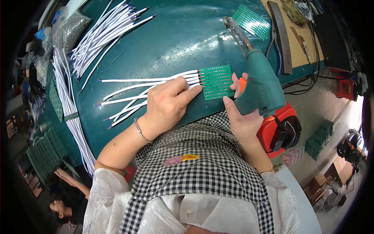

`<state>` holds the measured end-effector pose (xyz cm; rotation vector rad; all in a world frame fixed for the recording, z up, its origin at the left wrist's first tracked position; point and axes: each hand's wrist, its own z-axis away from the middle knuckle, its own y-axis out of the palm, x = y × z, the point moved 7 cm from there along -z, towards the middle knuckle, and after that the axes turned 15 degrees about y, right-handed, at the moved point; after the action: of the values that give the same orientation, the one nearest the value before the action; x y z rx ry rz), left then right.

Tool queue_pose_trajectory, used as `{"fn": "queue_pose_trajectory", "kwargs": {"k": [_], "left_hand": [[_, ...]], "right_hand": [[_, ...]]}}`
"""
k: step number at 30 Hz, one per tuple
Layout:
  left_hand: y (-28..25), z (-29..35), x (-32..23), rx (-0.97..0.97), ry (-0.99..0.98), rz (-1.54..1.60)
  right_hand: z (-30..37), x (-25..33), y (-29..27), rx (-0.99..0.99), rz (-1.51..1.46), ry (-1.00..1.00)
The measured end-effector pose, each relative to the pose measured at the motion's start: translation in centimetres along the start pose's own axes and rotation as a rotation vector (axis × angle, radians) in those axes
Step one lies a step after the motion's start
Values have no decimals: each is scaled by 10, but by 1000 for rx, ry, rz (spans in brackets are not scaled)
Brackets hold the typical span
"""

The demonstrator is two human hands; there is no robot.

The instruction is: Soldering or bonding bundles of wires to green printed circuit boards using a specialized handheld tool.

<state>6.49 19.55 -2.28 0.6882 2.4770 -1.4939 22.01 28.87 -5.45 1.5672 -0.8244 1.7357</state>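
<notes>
A green circuit board panel (220, 82) lies on the table in front of me, its long strips running left to right. Several white cables (130, 80) fan out from its left edge, with coloured wire ends at their far left. My left hand (165, 102) is closed over these cables, thumb and forefinger pinching one against the board's edge. Held in my right hand (245, 123) is a green soldering gun (265, 80), its metal tip pointing up and away, apart from the board. Right fingertips rest at the board's right edge.
Loose white cables (105, 33) are piled at the far left, above a tied cable bundle (72, 113). Another green panel (252, 22) lies far right, near pliers (274, 37) and a metal bar (281, 43). A red stool (269, 134) stands right; another person (66, 206) is lower left.
</notes>
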Motion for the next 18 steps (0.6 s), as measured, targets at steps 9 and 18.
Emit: {"fn": "queue_pose_trajectory", "kwargs": {"k": [9,18], "left_hand": [[0,0,-2,35,23,-29],[1,0,-2,-12,44,-10]], "right_hand": [[10,19,-15,24,-77,86],[60,8,-76,203,-272,398]]}}
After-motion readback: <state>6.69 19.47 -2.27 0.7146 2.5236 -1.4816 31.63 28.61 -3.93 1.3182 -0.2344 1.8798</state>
